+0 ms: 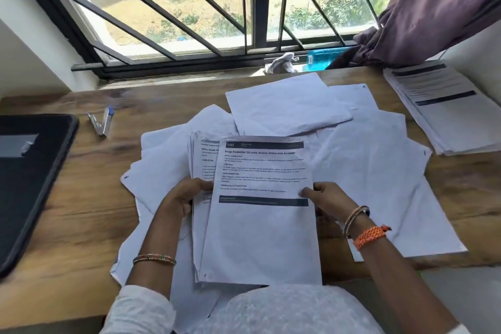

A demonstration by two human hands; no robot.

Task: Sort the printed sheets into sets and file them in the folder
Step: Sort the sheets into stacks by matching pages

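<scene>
- Your left hand (187, 198) grips the stack of printed sheets (200, 225) at its left edge, thumb on top and fingers curled under, holding it over the near side of the desk (81, 225).
- Your right hand (329, 199) pinches the top sheet (261, 225) at its right edge, thumb on the printed face. That sheet sits askew on the stack, shifted toward the right.
- Expect the paper to handle light, limp and slippery: a single sheet probably droops if held by one corner, and the stack likely fans out unless you clamp it firmly across an edge.
- Take hold at mid-height on the long edges, as you do now; that should keep the pages flat.
- The top sheet's long axis runs away from you, heading at the far end, bottom edge by your body, tilted slightly clockwise.
- Loose sheets (374, 165) lie scattered underneath, mostly blank side up; a sorted pile (444, 114) rests at far right.
- The dark folder (29, 182) lies closed at your left, near the pens (101, 122).
</scene>
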